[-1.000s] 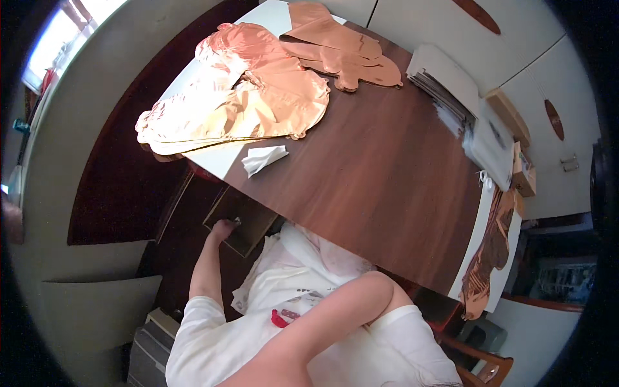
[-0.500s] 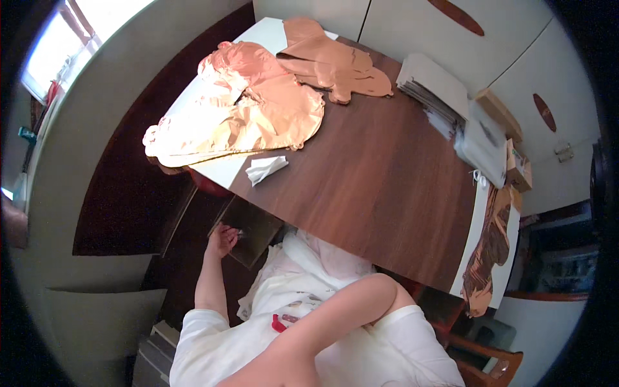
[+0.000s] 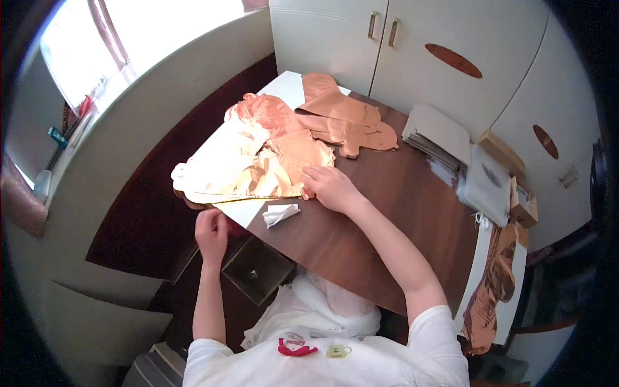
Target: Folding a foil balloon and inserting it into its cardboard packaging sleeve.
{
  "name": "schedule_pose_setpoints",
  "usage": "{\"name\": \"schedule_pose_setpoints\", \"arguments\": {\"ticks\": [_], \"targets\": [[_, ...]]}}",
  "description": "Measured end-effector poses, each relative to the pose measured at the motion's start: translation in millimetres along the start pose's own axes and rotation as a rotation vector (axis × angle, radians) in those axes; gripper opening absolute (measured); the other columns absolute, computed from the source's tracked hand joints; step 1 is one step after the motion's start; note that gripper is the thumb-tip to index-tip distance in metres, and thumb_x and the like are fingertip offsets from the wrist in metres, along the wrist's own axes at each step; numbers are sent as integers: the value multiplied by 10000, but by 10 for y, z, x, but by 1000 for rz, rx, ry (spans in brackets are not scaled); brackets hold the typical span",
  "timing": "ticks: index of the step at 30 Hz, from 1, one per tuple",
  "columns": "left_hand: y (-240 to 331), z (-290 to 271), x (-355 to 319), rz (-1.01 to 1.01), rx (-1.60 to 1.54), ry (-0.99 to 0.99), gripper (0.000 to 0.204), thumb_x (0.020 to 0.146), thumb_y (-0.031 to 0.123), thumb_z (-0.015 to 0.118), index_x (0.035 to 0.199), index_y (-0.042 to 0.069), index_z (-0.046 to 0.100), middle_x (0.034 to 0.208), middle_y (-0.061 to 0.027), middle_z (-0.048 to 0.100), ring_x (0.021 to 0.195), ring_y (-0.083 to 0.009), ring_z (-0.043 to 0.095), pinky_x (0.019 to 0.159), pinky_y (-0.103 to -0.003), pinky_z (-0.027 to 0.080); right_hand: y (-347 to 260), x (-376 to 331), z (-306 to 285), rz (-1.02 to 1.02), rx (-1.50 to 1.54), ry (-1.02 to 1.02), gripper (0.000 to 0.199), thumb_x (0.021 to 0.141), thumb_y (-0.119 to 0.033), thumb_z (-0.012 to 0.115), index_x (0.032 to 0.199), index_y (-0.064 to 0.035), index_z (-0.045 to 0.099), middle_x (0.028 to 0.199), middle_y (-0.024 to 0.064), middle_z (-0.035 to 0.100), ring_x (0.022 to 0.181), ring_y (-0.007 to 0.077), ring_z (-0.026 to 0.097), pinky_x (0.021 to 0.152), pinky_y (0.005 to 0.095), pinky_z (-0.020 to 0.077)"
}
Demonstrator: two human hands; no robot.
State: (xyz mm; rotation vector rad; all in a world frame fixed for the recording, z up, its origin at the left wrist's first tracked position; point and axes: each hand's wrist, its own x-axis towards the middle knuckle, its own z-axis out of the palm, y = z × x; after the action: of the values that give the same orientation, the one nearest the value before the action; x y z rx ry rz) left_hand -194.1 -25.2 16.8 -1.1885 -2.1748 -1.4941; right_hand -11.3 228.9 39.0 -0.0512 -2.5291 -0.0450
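On the brown counter [image 3: 380, 226], the right hand [image 3: 330, 187] lies palm down with fingers spread, gripping nothing, its fingertips on the near edge of the foil pile [image 3: 258, 161]. That pile of gold and copper sheets covers the counter's far left corner and overhangs the left edge. Just beside the hand, near the front-left edge, lies a crumpled white paper [image 3: 281, 213]. Open wood runs from the hand toward the person and to the right. The left hand [image 3: 211, 233] hangs below the counter's left edge, curled loosely; whether it holds anything I cannot tell. Under it stands a dark box [image 3: 256, 271] on the floor. Along the right edge sit a stack of flat packs [image 3: 438, 132] and a white bag [image 3: 487, 184].
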Motion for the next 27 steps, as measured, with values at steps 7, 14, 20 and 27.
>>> {"name": "schedule_pose_setpoints", "arguments": {"ticks": [7, 14, 20, 27], "targets": [[411, 668, 641, 450, 56, -632, 286, 764, 202, 650, 1003, 47, 628, 1122, -133, 595, 958, -286, 591, 828, -360, 474, 219, -26, -43, 19, 207, -331, 168, 773, -80, 538, 928, -69, 602, 985, 63, 618, 908, 225, 613, 785, 334, 496], [490, 899, 826, 336, 110, -952, 254, 764, 159, 662, 990, 47, 633, 943, -97, 653, 821, -247, 636, 713, -333, 510, 266, 20, -16, 265, 124, -492, 180, 770, -120, 559, 930, -103, 640, 910, 84, 649, 847, 270, 632, 735, 392, 500], [479, 954, 834, 215, 94, -895, 234, 774, 183, 659, 964, 47, 642, 795, -109, 663, 726, -261, 646, 693, -322, 509, 311, -53, 107, 458, 315, -240, 121, 789, -194, 573, 842, -146, 671, 837, 80, 659, 799, 261, 636, 715, 380, 498], [333, 1095, 789, 236, 209, -712, 169, 809, 135, 607, 931, 19, 630, 793, -144, 657, 716, -265, 647, 673, -331, 507, 199, -225, 190, 272, 247, 167, 737, 676, -348, 751, 1255, -131, 349, 1254, 144, 439, 1196, 327, 397, 1008, 430, 338]]}}
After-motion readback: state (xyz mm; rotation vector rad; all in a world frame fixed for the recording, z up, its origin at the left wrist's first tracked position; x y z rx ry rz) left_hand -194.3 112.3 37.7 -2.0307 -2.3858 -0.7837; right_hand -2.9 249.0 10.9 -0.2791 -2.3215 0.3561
